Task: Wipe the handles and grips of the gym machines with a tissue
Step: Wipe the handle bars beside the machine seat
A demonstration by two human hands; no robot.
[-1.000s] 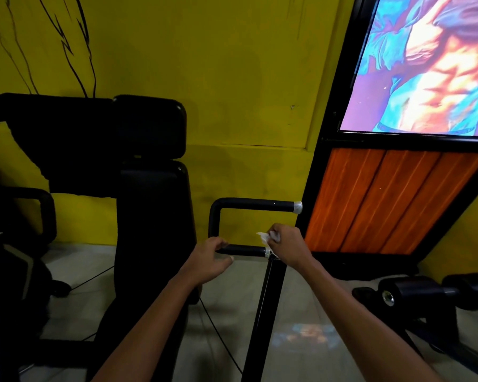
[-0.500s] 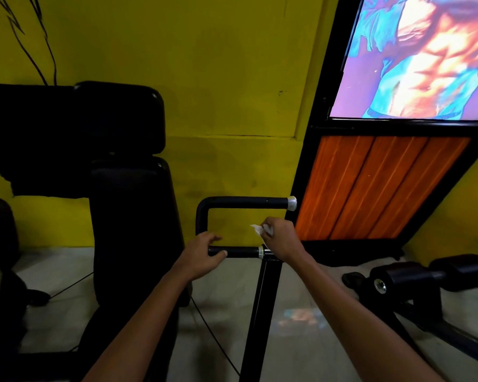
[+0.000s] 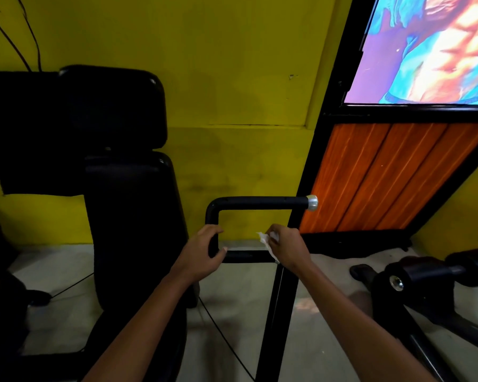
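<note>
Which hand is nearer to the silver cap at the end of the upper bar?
Right. The right hand holds the tissue just below the silver cap; the left hand grips the handle's left bend, farther away.

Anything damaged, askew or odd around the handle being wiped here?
Nothing stands out. The left hand grips the handle bend, the right hand holds the tissue on its lower bar.
</note>
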